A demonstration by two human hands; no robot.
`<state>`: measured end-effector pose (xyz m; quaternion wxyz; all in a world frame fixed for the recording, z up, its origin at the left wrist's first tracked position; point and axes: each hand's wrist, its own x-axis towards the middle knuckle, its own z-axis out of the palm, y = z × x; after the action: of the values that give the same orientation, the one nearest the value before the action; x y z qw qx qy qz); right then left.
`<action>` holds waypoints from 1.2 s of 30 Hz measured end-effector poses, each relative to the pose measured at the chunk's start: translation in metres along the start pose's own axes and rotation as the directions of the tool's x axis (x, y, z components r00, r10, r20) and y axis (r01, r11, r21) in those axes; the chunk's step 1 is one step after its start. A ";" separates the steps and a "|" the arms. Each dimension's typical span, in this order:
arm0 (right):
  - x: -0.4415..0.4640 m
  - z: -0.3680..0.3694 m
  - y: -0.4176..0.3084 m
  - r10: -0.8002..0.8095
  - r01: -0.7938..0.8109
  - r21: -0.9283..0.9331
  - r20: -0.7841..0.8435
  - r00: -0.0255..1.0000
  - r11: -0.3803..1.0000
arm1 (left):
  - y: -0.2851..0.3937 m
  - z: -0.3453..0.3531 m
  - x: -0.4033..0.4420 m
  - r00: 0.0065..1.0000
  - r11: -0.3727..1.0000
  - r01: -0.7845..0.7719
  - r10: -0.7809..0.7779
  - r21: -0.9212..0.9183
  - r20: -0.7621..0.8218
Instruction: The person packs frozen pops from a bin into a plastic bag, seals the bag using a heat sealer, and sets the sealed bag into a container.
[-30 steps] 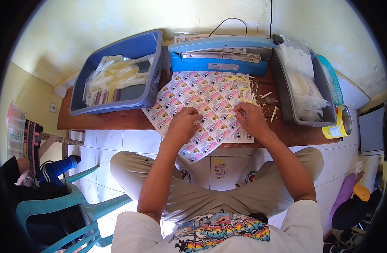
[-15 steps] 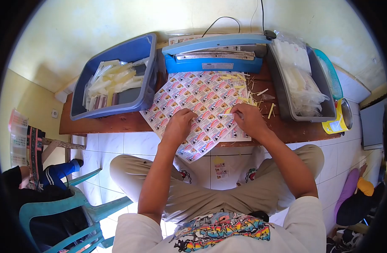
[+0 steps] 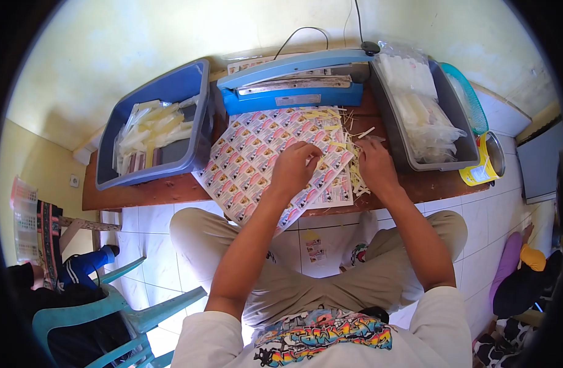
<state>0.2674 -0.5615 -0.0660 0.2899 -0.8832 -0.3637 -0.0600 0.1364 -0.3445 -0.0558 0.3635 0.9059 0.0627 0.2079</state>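
My left hand [image 3: 295, 168] is over the right part of a printed label sheet [image 3: 251, 159], its fingers curled together; what they hold, if anything, is too small to make out. Beside the sheet's right edge, my right hand [image 3: 376, 163] reaches over narrow paper strips [image 3: 355, 175], fingertips bent down and partly hidden. Yellow and white strips also lie along the sheet's upper right. Behind the sheet stands a blue sealer [image 3: 293, 95] with its light-blue arm raised at a slant.
A blue bin [image 3: 198, 132] of plastic-wrapped pieces stands left. To the right are a grey bin [image 3: 444, 166] of clear packets, a green basket [image 3: 471, 101] and a yellow can [image 3: 477, 172]. A green chair [image 3: 79, 316] and people's limbs show at the sides.
My left hand has moved right across the sheet. My right hand has left the white strip it held and moved up to the scattered strips. The view has shifted slightly.
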 end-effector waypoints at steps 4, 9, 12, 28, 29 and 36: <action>-0.006 -0.010 0.003 0.016 -0.025 0.045 0.191 0.982 0.999 | 0.008 0.032 0.015 0.999 0.997 -0.024 0.026 -0.072 0.028; -0.015 -0.028 0.003 -0.108 0.118 -0.013 0.318 0.942 0.993 | 0.010 0.056 0.021 0.966 0.966 -0.255 0.256 -0.037 0.041; -0.018 -0.032 0.009 -0.131 0.160 -0.053 0.361 0.924 0.986 | 0.010 0.061 0.014 0.955 0.962 -0.272 0.268 0.018 0.127; -0.015 -0.009 0.018 -0.087 0.065 0.148 0.144 0.986 0.987 | 0.011 0.064 0.009 0.942 0.964 -0.261 0.243 0.050 0.231; -0.014 -0.009 0.019 -0.086 0.065 0.147 0.143 0.986 0.987 | 0.012 0.064 0.010 0.942 0.964 -0.262 0.244 0.049 0.231; -0.011 -0.006 0.023 -0.076 0.057 0.152 0.128 0.989 0.987 | 0.013 0.062 0.010 0.944 0.969 -0.245 0.231 0.032 0.235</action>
<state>0.2756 -0.5842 -0.0753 0.3273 -0.8487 -0.4150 0.0167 0.1714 -0.3901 -0.0836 0.3129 0.9354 -0.0832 0.1421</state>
